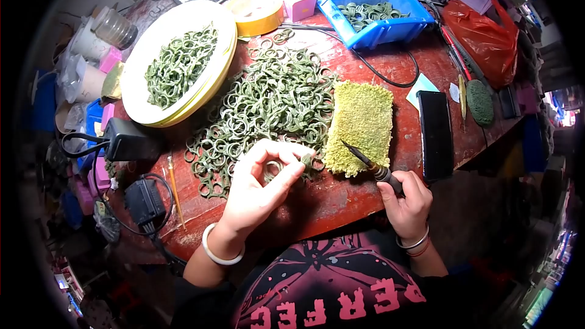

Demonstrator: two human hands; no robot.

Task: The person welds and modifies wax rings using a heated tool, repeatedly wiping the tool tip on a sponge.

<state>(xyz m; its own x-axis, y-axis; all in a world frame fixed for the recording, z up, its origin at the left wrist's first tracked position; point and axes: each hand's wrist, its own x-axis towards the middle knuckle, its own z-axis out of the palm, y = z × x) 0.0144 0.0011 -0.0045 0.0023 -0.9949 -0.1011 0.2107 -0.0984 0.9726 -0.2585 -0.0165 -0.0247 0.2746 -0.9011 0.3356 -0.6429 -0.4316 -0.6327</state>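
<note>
My left hand (259, 183) pinches a small green ring (307, 159) between thumb and forefinger, at the near edge of a heap of green rings (274, 94) on the red table (329, 198). In my right hand (409, 202) is a pen-like tool with a dark handle (385, 176) and a thin dark tip, which points up and left over a yellow-green textured sponge (362, 123). Whether the tip touches the sponge I cannot tell. The sponge lies just right of the heap.
A white plate (135, 79) with more rings stands at the left, a blue bin (372, 39) of rings at the back. Yellow tape (259, 23) lies between them. Right of the sponge are a phone (436, 137) and a red bag (481, 39). A black adapter (145, 202) lies left.
</note>
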